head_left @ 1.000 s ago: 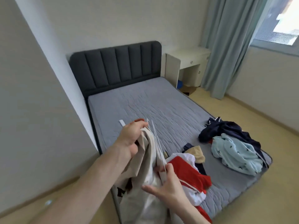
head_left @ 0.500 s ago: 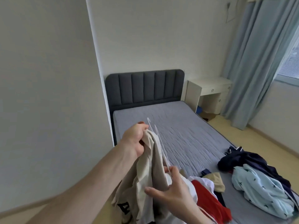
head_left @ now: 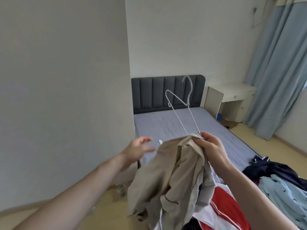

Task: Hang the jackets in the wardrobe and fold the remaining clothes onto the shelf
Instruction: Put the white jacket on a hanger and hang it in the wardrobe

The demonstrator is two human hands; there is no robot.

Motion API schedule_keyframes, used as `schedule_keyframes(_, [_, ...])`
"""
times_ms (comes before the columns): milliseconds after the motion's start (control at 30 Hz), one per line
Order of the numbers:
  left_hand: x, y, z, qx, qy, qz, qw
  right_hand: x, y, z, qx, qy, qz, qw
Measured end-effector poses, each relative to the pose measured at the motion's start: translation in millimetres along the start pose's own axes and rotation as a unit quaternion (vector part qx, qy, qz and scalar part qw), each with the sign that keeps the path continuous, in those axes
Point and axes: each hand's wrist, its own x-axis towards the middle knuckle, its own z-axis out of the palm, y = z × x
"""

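Early going: right hand (head_left: 210, 149) pinches beige jacket (head_left: 167, 176) and white wire hanger (head_left: 180, 103); left hand (head_left: 138, 149) released; clothes pile (head_left: 282, 181) at 4 o'clock unfolded.

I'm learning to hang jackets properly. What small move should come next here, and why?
Probably bring the open left hand onto the beige jacket's free shoulder and pull it over the white hanger. The right hand pinches jacket and hanger together, and most of the hanger sticks out bare.

Dark grey padded headboard (head_left: 167, 93) behind grey quilted mattress (head_left: 174, 125); cream bedside desk (head_left: 230, 95) beside pale blue curtain (head_left: 279, 67).
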Motion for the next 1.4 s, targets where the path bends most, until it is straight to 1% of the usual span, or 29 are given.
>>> schedule_keyframes(67, [-11.8,-37.0,7.5,0.065,-0.042,-0.008,0.997,-3.5,-5.3,17.2,-0.003,-0.026,0.012,1.0])
schedule_keyframes(167, [-34.6,-93.3,23.8,0.169,-0.111,-0.057,0.978,-10.0,-2.5,37.6,0.012,-0.018,0.042,0.999])
schedule_keyframes(233, [-45.3,-130.4,35.2,0.227,-0.137,-0.087,0.96,-13.7,0.7,47.4,0.018,-0.022,0.061,0.998])
schedule_keyframes(300, [-50.3,-163.2,48.0,0.245,-0.149,-0.11,0.952,-17.0,3.4,56.4,0.019,-0.04,0.073,0.996])
schedule_keyframes(367, [-53.2,-182.5,62.7,0.229,-0.127,-0.114,0.958,-20.4,5.4,62.6,0.01,-0.062,0.077,0.995])
schedule_keyframes(433, [-56.8,-191.8,70.0,0.264,-0.07,-0.083,0.958,-24.3,5.4,64.1,0.009,-0.081,0.08,0.993])
schedule_keyframes(500, [-56.7,-200.0,70.7,0.297,-0.048,-0.055,0.952,-28.0,7.3,60.7,0.008,-0.095,0.084,0.992])
schedule_keyframes(533, [-54.8,-205.7,69.4,0.295,-0.047,-0.059,0.952,-30.5,9.5,57.1,0.004,-0.099,0.087,0.991])
schedule_keyframes(600, [-50.9,-214.9,58.8,0.255,-0.027,-0.087,0.963,-35.4,13.9,46.5,-0.002,-0.095,0.095,0.991])
schedule_keyframes(667, [-44.7,-218.4,36.4,0.215,0.031,-0.105,0.97,-40.4,18.1,29.4,-0.004,-0.076,0.108,0.991])
schedule_keyframes(767, [-34.9,-194.2,-7.5,0.177,0.132,-0.064,0.973,-45.8,27.7,-4.7,-0.036,-0.035,0.133,0.99])
schedule_keyframes(833, [-28.0,-166.9,-38.2,0.202,0.15,-0.026,0.967,-47.3,35.8,-25.9,-0.072,-0.011,0.153,0.986])
schedule_keyframes(900, [-23.3,-133.9,-61.3,0.23,0.147,0.007,0.962,-47.4,44.1,-42.4,-0.119,0.011,0.164,0.979])
schedule_keyframes(1000, [-20.4,-81.9,-79.7,0.226,0.115,0.031,0.967,-44.7,58.4,-56.4,-0.182,0.021,0.177,0.967])
schedule_keyframes(1067, [-24.0,-50.2,-83.7,0.177,0.076,0.021,0.981,-44.3,66.0,-59.6,-0.216,0.017,0.182,0.959])
schedule_keyframes(1133, [-33.5,-23.8,-86.8,0.097,0.045,0.011,0.994,-45.3,71.8,-61.1,-0.243,0.012,0.179,0.953])
schedule_keyframes(1200, [-44.3,-4.3,-89.5,0.012,0.035,0.008,0.999,-46.1,76.4,-60.3,-0.274,0.006,0.166,0.947])
schedule_keyframes(1267, [-55.8,14.3,-89.7,-0.046,0.028,0.009,0.999,-47.7,78.8,-55.6,-0.311,0.001,0.155,0.938])
schedule_keyframes(1333, [-64.5,31.5,-90.5,-0.067,0.025,0.024,0.997,-50.2,81.6,-47.4,-0.348,0.007,0.137,0.927])
schedule_keyframes(1400, [-71.2,47.2,-91.9,-0.049,0.031,0.05,0.997,-52.9,80.2,-35.0,-0.355,0.02,0.119,0.927])
